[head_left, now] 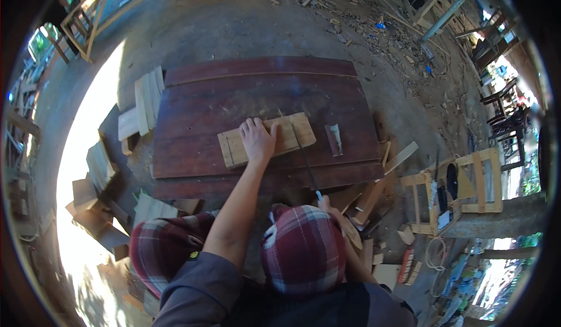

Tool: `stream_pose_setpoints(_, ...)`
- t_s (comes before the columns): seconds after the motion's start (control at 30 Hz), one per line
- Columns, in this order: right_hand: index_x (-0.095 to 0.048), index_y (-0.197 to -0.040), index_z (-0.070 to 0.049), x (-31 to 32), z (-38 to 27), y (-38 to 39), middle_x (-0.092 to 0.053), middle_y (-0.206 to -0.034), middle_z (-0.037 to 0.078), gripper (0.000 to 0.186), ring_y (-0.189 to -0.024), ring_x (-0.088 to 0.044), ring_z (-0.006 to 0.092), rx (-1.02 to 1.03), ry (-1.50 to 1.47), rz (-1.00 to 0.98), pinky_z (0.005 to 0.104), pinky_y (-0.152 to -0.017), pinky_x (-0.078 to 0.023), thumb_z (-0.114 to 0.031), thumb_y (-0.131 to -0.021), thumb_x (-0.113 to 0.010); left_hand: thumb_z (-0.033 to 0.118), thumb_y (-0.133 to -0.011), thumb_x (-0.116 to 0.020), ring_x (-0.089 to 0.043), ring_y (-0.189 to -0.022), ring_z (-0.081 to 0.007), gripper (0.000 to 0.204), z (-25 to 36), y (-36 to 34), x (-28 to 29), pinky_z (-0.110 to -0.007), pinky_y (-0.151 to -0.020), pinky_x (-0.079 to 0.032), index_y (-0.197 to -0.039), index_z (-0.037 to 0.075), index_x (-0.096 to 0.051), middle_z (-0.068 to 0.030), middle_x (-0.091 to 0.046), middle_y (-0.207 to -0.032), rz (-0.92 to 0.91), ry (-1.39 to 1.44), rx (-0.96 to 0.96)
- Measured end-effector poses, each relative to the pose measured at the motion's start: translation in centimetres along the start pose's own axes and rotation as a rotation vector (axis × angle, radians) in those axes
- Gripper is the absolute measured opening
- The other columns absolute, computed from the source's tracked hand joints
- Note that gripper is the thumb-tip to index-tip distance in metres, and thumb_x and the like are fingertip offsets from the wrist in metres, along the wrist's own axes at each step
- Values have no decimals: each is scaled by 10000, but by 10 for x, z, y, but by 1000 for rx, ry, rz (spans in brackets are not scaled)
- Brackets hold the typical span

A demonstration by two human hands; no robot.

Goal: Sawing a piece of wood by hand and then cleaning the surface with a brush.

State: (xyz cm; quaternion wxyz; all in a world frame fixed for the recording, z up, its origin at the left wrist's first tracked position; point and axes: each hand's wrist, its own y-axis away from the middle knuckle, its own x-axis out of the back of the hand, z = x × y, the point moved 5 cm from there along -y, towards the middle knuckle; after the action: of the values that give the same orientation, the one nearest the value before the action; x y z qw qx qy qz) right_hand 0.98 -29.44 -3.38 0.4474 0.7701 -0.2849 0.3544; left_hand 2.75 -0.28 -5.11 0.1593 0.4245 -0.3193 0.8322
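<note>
Blue marks the near end of the hand saw (307, 164), and the right hand (325, 202) has its grip closed around it. The saw points away and a bit left, crossing the wooden board (285, 142) near its right end. The board lies ahead and to the left of that grip, its long side going left to right, right end farther off. The left hand (258, 141) is nearer: it lies spread on top, not squeezed shut. Under the board is a dark red-brown worktop (193, 111). Wood planks (149, 98) sit by its left edge.
</note>
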Motion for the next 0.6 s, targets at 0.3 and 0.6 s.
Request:
stream_pose_setpoints(0.3,-410,-1043,-48,5,-52,-73,-649,-750,244,198,-742,-652,435,130,50,258,538,-657,-507,-229,-974,-367,434,-829,-634,-481,-1009,-350,434,5,1,4,-448,-915,-364,-952,22,-576,-169,-522,-978,-2,47,-15)
stream_pose_setpoints(0.6,-411,-1048,-73,-13,-28,-49,-650,-751,249,209,-753,-653,442,63,-2,205,546,-660,-504,-261,-963,-377,442,-830,-622,-493,-983,-340,462,0,5,4,-438,-909,-374,-921,-6,-560,-168,-520,-955,-13,7,-7)
